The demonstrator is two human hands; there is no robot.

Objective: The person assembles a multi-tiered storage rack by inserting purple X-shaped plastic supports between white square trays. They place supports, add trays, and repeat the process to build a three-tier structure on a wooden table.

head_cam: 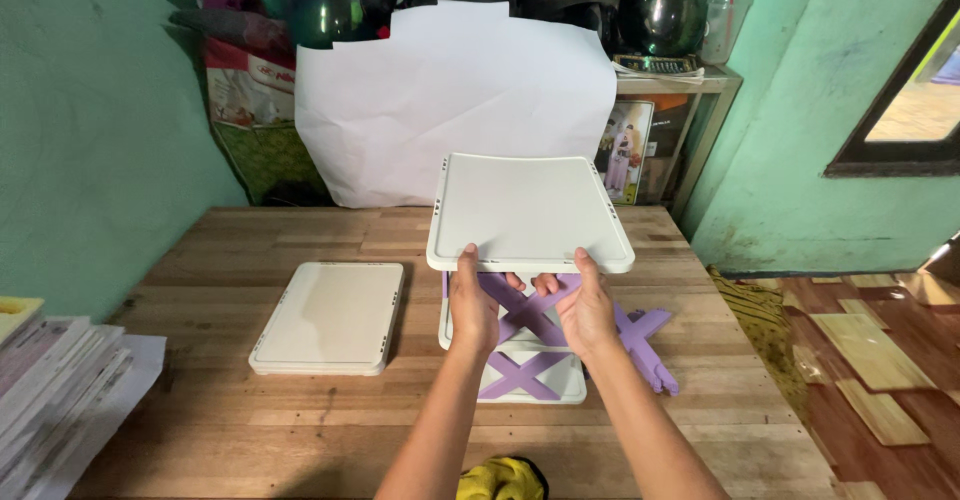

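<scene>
Both bare forearms reach forward from the bottom edge and come closer together toward the wrists. The left hand [473, 305] and the right hand [585, 307] are side by side, near each other, with the backs facing up. The fingers of each hand are curled in a grip, and the thumbs lie on top, pointing forward.

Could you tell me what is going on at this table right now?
A person holds a white tray panel by its near edge, left hand and right hand side by side, above purple cross braces lying on another white panel. A third white panel lies flat to the left on the wooden table.
</scene>
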